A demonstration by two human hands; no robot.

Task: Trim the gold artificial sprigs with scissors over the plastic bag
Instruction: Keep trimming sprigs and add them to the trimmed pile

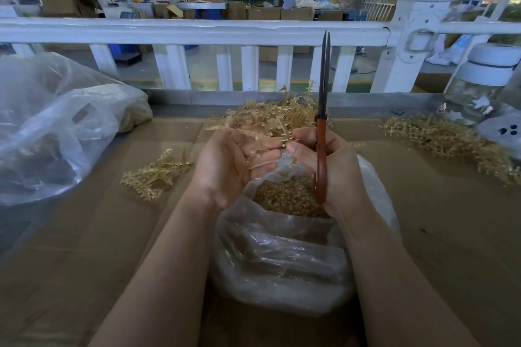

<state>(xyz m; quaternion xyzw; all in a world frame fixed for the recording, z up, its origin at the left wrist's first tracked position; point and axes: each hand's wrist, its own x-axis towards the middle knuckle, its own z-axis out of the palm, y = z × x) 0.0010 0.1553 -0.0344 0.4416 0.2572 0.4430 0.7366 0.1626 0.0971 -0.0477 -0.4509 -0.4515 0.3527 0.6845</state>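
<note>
My left hand (225,166) is palm up over the open clear plastic bag (282,256), its fingers curled round a gold sprig (253,135). My right hand (332,166) grips red-handled scissors (322,155), blades closed and pointing straight up; its thumb and forefinger also touch the sprig's end. Gold trimmings (287,197) fill the bag below both hands. A heap of gold sprigs (276,115) lies just behind the hands.
Cardboard (98,248) covers the table. A small sprig pile (156,175) lies at left and a long one (451,141) at right. A big clear bag (56,127) sits far left, a glass jar (479,90) far right. A white railing (197,31) runs behind.
</note>
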